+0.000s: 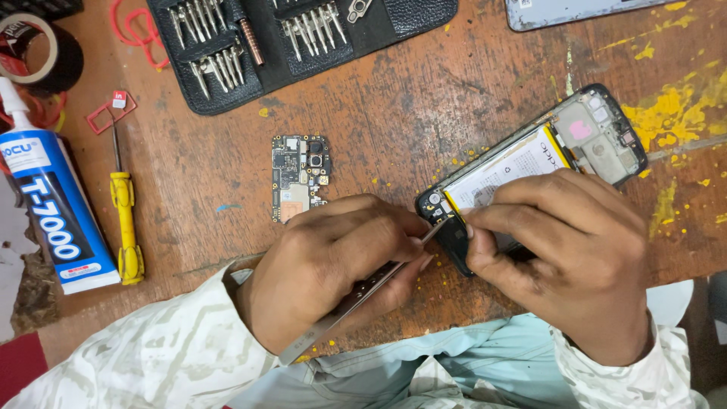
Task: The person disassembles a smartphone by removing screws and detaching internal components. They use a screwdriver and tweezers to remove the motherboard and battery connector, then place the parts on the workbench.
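Fingers of the left hand [341,265] pinch metal tweezers [356,297], tips at the opened phone [530,163] near the tabletop's [394,113] front edge. Closed over its lower end, the right hand [564,254] pins it down. Behind lies a circuit board [297,176]; a bit case [295,38] rests along the back edge, a yellow screwdriver [125,220] and glue tube [49,204] leftward.

A blue-and-white glue tube [47,208] lies at the frame's left edge (cap pointing up); a white battery label [509,168] shows right of centre.
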